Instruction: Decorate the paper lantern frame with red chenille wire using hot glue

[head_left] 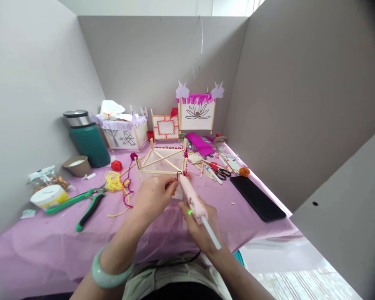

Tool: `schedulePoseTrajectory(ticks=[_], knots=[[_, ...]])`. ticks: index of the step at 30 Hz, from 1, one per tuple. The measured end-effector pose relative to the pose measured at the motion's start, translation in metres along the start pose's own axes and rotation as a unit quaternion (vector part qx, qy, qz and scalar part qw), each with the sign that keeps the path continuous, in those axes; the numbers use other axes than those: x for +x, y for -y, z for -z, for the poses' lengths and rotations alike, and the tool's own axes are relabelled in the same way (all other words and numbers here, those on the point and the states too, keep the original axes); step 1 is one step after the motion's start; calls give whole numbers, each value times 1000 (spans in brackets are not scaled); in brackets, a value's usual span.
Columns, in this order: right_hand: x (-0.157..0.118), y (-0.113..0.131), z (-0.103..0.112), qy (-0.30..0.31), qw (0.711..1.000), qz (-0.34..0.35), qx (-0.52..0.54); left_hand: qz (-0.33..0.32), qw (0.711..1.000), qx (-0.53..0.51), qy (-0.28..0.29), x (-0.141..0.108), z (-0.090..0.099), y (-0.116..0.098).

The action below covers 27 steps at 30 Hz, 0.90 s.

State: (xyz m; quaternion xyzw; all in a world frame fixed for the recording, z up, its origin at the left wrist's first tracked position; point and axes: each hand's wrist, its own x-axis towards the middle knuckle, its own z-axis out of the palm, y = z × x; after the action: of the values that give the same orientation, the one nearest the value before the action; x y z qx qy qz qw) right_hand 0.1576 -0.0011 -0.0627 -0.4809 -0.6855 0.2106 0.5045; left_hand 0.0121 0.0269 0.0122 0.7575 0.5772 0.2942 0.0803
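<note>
A small frame of pale wooden sticks with white panels stands on the pink cloth in front of me. Dark red yarn runs in loops along its far edge and down its right side. My right hand is wrapped round a pink glue gun, a white glue stick jutting from its back end. The gun's nozzle is at the frame's near right corner. There my left hand pinches the dark red yarn with thumb and forefinger, close beside the nozzle.
Green-handled pliers, yellow yarn, a red yarn ball and a teal bottle lie or stand at left. Right are black scissors, an orange ball and a black phone. Decorated lanterns stand behind.
</note>
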Motion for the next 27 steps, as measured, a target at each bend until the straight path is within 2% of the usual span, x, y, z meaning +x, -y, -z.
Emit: schedulePoseTrajectory(ticks=[7, 18, 27], knots=[[3, 4, -3, 23, 1000, 8, 2, -9, 1000, 15, 2, -1, 2, -2], [1, 0, -1, 11, 1000, -5, 0, 6, 1000, 2, -14, 0, -3, 2], [3, 1, -2, -1, 1000, 14, -9, 12, 1000, 15, -19, 1, -2, -1]])
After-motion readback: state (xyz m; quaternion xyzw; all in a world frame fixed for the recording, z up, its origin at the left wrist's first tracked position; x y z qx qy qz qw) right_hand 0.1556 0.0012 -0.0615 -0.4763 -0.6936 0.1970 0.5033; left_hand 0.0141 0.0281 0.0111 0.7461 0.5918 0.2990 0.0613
